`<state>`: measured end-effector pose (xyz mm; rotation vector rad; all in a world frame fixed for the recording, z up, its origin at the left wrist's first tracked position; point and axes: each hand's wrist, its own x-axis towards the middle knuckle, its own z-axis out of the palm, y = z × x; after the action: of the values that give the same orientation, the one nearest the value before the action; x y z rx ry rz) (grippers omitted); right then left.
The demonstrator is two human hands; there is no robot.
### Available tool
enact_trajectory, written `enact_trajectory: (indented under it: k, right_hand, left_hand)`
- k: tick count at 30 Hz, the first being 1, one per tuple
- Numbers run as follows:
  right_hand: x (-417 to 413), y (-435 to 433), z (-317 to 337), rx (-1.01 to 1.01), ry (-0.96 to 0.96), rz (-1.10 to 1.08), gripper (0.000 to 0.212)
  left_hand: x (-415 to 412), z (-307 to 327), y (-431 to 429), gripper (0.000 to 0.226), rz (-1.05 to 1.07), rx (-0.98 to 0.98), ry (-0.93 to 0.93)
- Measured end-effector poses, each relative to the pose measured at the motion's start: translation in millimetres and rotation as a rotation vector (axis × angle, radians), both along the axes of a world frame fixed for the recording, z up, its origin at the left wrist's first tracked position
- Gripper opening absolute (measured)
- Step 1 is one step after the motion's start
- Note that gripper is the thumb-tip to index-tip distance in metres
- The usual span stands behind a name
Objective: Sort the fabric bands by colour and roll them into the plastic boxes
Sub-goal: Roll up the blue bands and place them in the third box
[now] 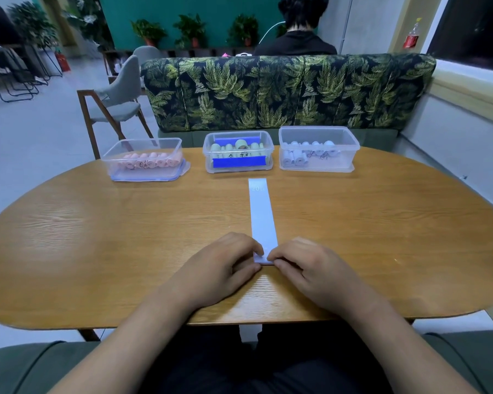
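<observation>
Now, from the left along the far side of the table (97, 237) stand three boxes: pink rolls (148, 160), green rolls (237, 151), pale blue rolls (310, 153), one colour each. Nearer, the left hand (219, 265) and right hand (310, 268) pinch the near end of a pale blue band (261, 211), fingers closed on its first turn, likely bound for the right box.

Dim bluish indoor light, soft glare on table (97, 223), wide-angle edge bowing
</observation>
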<state>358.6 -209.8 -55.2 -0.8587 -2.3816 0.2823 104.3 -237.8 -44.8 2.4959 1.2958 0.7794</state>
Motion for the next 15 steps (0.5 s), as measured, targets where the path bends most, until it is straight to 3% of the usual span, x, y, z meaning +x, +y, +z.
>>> enact_trajectory:
  k: [15]
  right_hand:
    - [0.9, 0.3, 1.2, 0.005, 0.016, 0.014, 0.009]
  left_hand:
    - [0.1, 0.8, -0.1, 0.017, 0.002, -0.033, 0.006]
